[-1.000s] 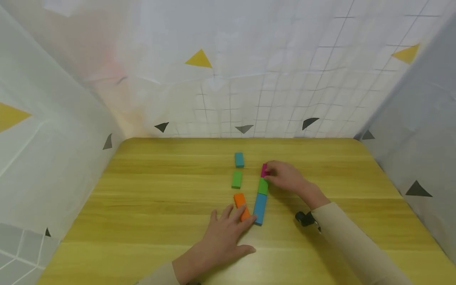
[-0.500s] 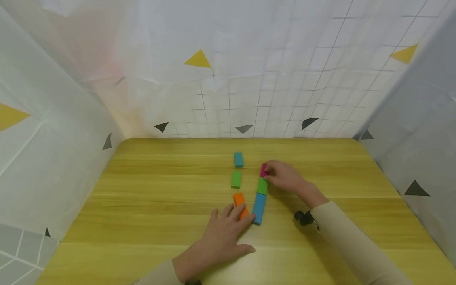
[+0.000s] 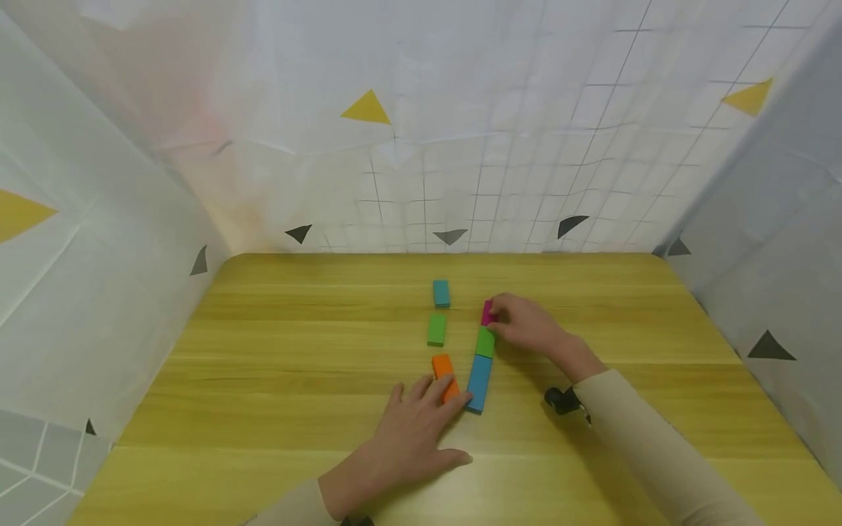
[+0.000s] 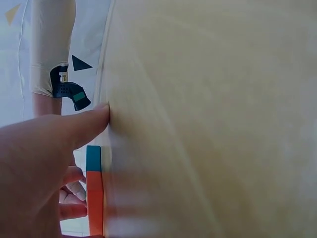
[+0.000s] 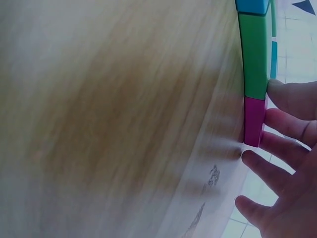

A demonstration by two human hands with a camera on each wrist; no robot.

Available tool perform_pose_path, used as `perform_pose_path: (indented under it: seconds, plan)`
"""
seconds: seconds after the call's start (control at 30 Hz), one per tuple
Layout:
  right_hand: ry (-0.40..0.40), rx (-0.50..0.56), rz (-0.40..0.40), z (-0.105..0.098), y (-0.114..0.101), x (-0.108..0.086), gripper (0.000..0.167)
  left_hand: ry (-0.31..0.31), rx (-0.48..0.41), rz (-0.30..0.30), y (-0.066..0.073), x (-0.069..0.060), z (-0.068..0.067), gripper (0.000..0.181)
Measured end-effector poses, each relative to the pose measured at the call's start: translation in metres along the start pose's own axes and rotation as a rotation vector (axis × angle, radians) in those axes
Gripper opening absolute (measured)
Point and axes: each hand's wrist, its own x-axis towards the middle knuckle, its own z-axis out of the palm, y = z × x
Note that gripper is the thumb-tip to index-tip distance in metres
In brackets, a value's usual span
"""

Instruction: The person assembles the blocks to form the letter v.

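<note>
In the head view, three blocks lie end to end in a slanting row: a blue block (image 3: 479, 383) nearest, a green block (image 3: 484, 341) in the middle, and a magenta block (image 3: 486, 313) at the far end. My right hand (image 3: 526, 322) touches the magenta block, its thumb near the joint with the green one. Fingers spread out in the right wrist view, partly beyond the block's end. Spread flat, my left hand (image 3: 413, 438) rests its fingers over the near part of an orange block (image 3: 442, 366). One left fingertip touches the blue block's near end.
To the left of the row lie a separate green block (image 3: 437, 330) and, farther back, a teal block (image 3: 441, 293). All blocks lie on a wooden table (image 3: 296, 351). White sheets (image 3: 316, 183) with yellow and black triangles surround it.
</note>
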Motion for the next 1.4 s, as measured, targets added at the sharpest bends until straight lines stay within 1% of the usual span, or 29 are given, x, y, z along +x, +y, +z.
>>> perform_pose_path:
  seconds: [0.2,0.37,0.6,0.8,1.03,1.27,1.4]
  plan:
    - [0.008,0.003,-0.017,-0.0007,-0.0006,-0.0004,0.01,-0.004,-0.009,0.0,-0.0008,0.0004,0.0015,0.08]
    - [0.028,-0.005,-0.033,0.0002,0.0,-0.0003,0.01,-0.016,-0.011,-0.004,-0.0005,0.0001,-0.0002,0.08]
    - [0.048,-0.025,-0.044,0.0005,-0.0002,-0.0012,0.012,0.001,0.016,0.009,0.0003,0.0009,-0.0011,0.079]
    - [0.044,-0.022,-0.039,0.0,-0.0005,-0.0017,0.013,0.002,0.035,0.005,0.0004,0.0015,0.0004,0.08]
    - [0.034,-0.014,-0.034,0.0013,-0.0003,-0.0018,0.011,-0.007,0.033,0.005,0.0007,0.0005,0.0008,0.08]
    - [0.052,-0.006,-0.051,0.0016,0.0009,-0.0021,0.014,-0.006,0.028,-0.004,0.0001,0.0008,0.0025,0.085]
    - [0.052,-0.008,-0.043,0.0011,0.0005,-0.0022,0.015,0.001,0.033,-0.001,0.0002,0.0011,0.0031,0.085]
